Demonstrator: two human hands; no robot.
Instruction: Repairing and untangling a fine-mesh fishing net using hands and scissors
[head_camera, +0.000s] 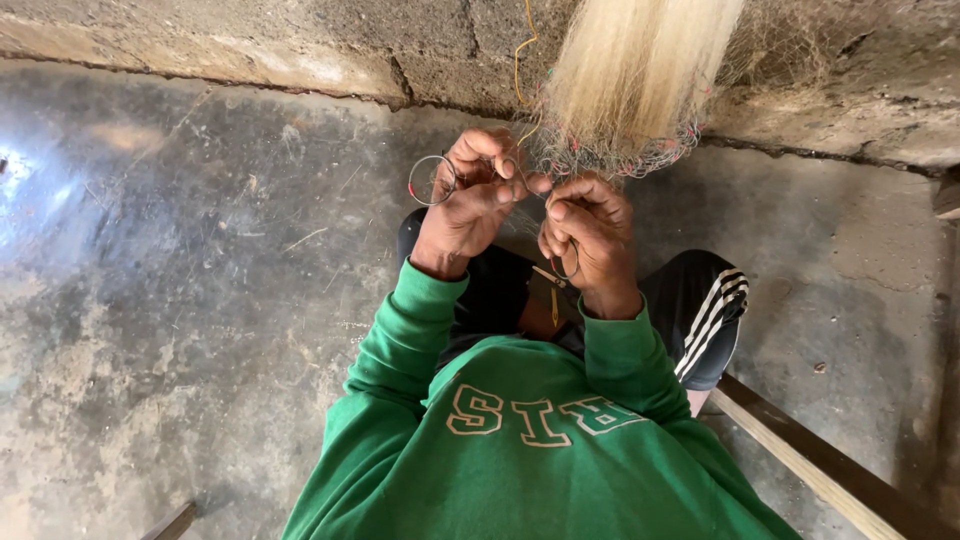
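Green sweatshirt sleeves fill the bottom of the frame, and from them both hands rise to meet just above centre. Between the knees, below the wrists, a small yellowish tool or strand hangs (too small to tell which). The right hand (592, 238) is curled shut, thumb pressed to forefinger on the fine mesh, with a thin wire ring (566, 262) hooked round its lower fingers. The left hand (470, 200) is likewise closed, its fingers (487, 148) pinched on the same gathered edge, and another wire ring (432, 180) stands out to the left of its knuckles, touching them. The net (610, 150) lies directly above and against both sets of fingertips, its bunched lower edge dotted with small red points. It looks very light, limp and snag-prone, so I judge it is best taken at that bunched edge in a pinch rather than by its loose threads; the rings seem stiff and easy to hook. Above it a pale, straw-coloured bundle of fibres (630, 70) hangs down from the top edge, with a thin yellow cord (520, 60) just left of it. Farthest back run the grey concrete floor (200, 250) and rough block wall (300, 40).
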